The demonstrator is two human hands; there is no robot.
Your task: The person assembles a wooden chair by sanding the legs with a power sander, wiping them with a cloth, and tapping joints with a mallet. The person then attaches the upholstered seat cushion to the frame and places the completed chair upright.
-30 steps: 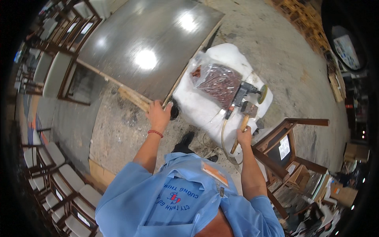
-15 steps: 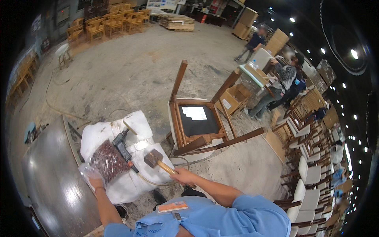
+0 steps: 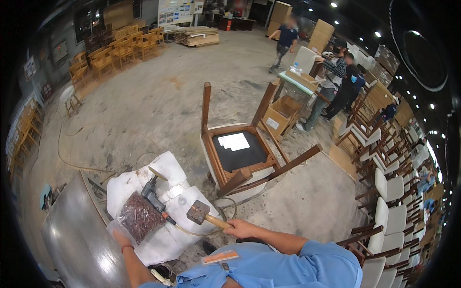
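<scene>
Head camera: a worker in a blue shirt stands over a white padded block (image 3: 144, 187) on a furniture-shop floor. The right hand (image 3: 240, 229) is wrapped tight round the wooden handle of a mallet (image 3: 204, 216), whose dark head hangs low over the padding's near corner — held close to the head, a grip that looks chosen for control rather than swing. The left hand (image 3: 120, 238) reaches to the edge of a clear plastic bag of reddish-brown hardware (image 3: 139, 217) lying on the padding; the fingers are hidden under the bag's rim, so whether they pinch it or merely rest against it cannot be told.

Beside the bag lies a pneumatic nail gun (image 3: 152, 192), its hose (image 3: 201, 232) curling off the block toward the worker — laid, it seems, where either hand could find it. Just beyond, a wooden chair (image 3: 237, 153) lies tipped over on a second pad, its dark seat underside and legs turned up, apparently to expose the frame. A grey sheet-topped table (image 3: 72, 230) flanks the left. Other people stand at a cardboard box (image 3: 281, 113) in the background, well apart.
</scene>
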